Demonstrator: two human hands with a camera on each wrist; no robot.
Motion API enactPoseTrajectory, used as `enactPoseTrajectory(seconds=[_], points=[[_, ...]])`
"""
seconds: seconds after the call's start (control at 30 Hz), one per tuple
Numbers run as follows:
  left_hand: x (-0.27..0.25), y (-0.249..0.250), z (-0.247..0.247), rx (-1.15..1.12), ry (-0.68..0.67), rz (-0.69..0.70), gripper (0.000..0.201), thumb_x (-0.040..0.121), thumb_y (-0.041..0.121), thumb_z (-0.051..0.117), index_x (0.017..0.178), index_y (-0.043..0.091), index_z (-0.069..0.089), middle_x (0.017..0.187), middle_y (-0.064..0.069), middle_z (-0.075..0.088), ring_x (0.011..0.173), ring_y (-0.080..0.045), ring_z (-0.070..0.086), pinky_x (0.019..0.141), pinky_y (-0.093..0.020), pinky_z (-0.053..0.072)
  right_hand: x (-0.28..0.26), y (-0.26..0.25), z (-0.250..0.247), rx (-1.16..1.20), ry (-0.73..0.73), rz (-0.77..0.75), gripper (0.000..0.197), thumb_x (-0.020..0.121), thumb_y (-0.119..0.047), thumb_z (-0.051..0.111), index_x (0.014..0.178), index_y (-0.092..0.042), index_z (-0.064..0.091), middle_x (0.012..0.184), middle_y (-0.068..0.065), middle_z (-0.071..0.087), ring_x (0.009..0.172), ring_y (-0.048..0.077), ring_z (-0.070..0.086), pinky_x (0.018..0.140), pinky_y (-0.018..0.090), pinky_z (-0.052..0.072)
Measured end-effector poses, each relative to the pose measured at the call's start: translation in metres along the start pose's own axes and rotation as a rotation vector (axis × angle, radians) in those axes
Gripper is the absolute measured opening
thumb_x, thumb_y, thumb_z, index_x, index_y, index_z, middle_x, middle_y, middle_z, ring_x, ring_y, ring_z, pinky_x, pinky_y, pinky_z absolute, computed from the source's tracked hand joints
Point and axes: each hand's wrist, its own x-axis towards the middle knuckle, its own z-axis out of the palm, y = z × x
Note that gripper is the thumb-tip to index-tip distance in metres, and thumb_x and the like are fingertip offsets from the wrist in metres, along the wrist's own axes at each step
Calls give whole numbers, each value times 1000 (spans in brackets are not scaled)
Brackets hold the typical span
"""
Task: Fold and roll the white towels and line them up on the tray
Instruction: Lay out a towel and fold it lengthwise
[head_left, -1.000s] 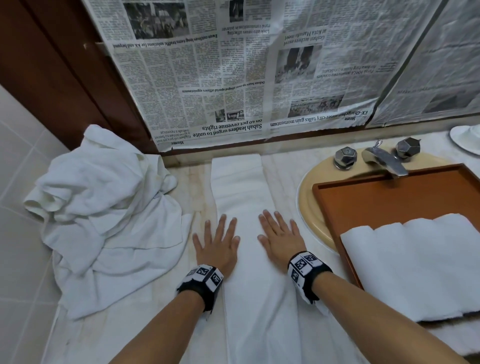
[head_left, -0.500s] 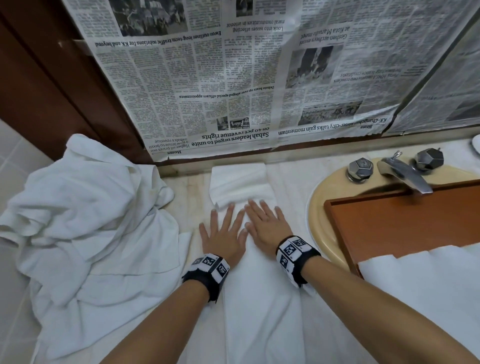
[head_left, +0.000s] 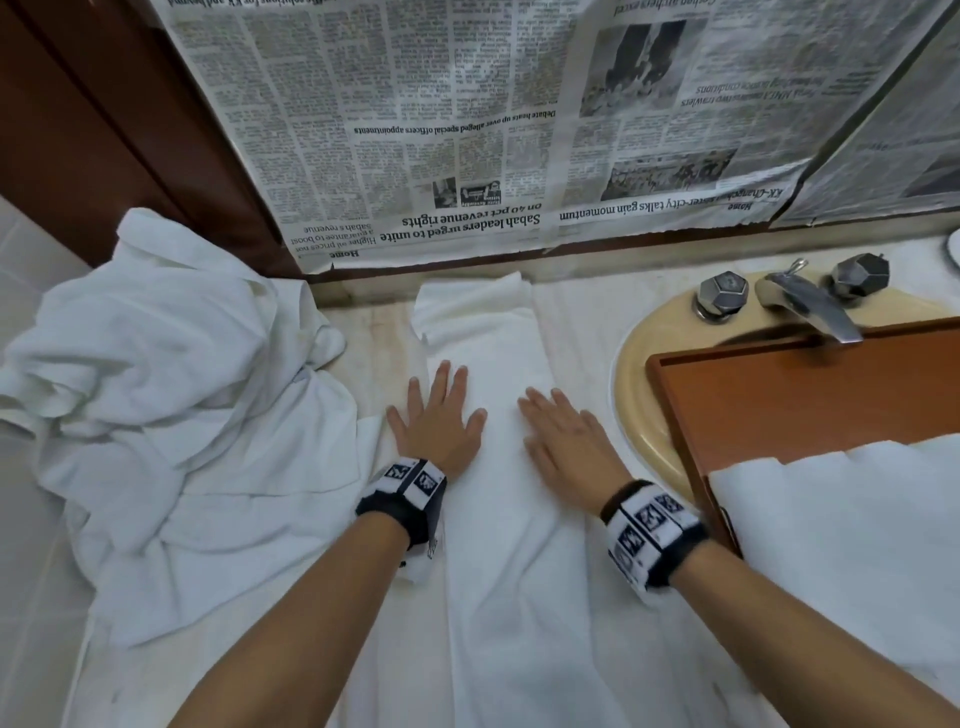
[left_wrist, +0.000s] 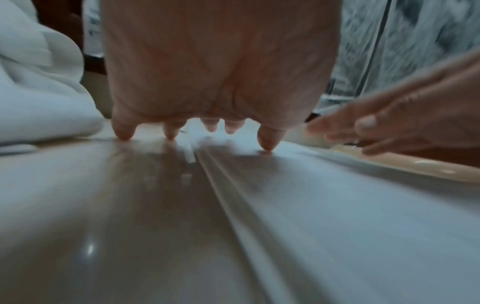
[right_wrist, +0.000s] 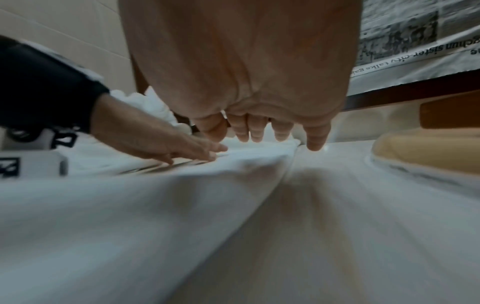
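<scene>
Towel (head_left: 498, 467): folded strip, running from the table's (head_left: 374, 332) back edge toward you. Your left hand (head_left: 439, 421) lies flat, fingers spread, on its left edge; your right hand (head_left: 563, 439) flat on its right side. Tray (head_left: 779, 395): over the sink (head_left: 639, 374), holding rolled towels (head_left: 841, 525). Heap (head_left: 156, 405): table's left end.

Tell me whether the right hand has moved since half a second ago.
Yes. The right hand slid rightward across the folded towel, nearer the sink basin rim and apart from the left hand.
</scene>
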Motion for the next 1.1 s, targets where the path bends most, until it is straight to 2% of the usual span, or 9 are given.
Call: enactPoseTrajectory(seconds=[0.13,0.3,0.4,0.53,0.67,0.83,0.9,1.0,1.1], points=[[-73,-10,28,68,-45,53,61,101,59,21,154,46,-8,162,22,-18,152,-23,-15,118,-60,-4,-40,3,34,-174,-99,9,63,97,-49,0,157,-31,-2,159,-19,-16,150,11,-11,122,47,3],[-101,-36,38,92,-12,-30,56,103,56,11,153,48,-13,161,24,-20,151,-21,-16,120,-56,-5,-33,22,38,-149,-64,165,56,106,-43,10,156,-30,-11,156,-20,-24,150,12,-15,121,44,-3],[-117,-38,38,18,35,-46,56,105,49,17,157,40,-3,163,19,-14,152,-25,-10,121,-55,0,-45,18,35,-110,2,209,54,107,-34,14,158,-23,-2,164,-11,-11,152,17,-6,121,43,5],[-170,-25,61,46,-4,77,54,104,50,15,155,46,-2,162,23,-15,152,-21,-14,120,-56,-3,-107,-6,55,-67,8,125,54,106,-34,16,158,-22,8,165,-9,1,152,16,1,122,42,12],[-190,-22,84,93,6,49,54,104,50,10,154,46,-11,160,24,-22,150,-21,-21,119,-57,-8,-155,-22,88,-122,-54,43,68,94,-43,-2,158,-21,5,163,-9,-2,152,18,6,121,46,13],[-180,-35,77,52,11,-47,53,104,51,10,152,50,-11,160,26,-18,151,-19,-19,118,-59,-10,-150,2,81,-143,-23,174,57,106,-39,12,157,-22,-8,162,-10,-15,152,18,-5,122,42,4],[-184,-35,73,25,10,-85,54,104,49,14,155,45,-5,163,22,-12,152,-22,-14,118,-61,-5,-154,4,73,-128,-25,196,58,106,-36,20,157,-20,-1,165,-8,-7,152,19,0,121,43,9],[-204,-31,73,2,22,-67,59,103,49,26,157,32,9,166,12,1,153,-26,0,119,-59,9,-179,-4,72,31,57,153,56,104,-35,37,155,-17,21,164,-1,13,149,21,16,118,40,22],[-234,-32,76,-79,95,14,59,100,50,41,152,24,31,159,2,28,143,-27,29,111,-49,31,-213,-10,82,159,84,69,52,101,-36,47,148,-16,37,159,1,28,145,19,27,118,37,25]])
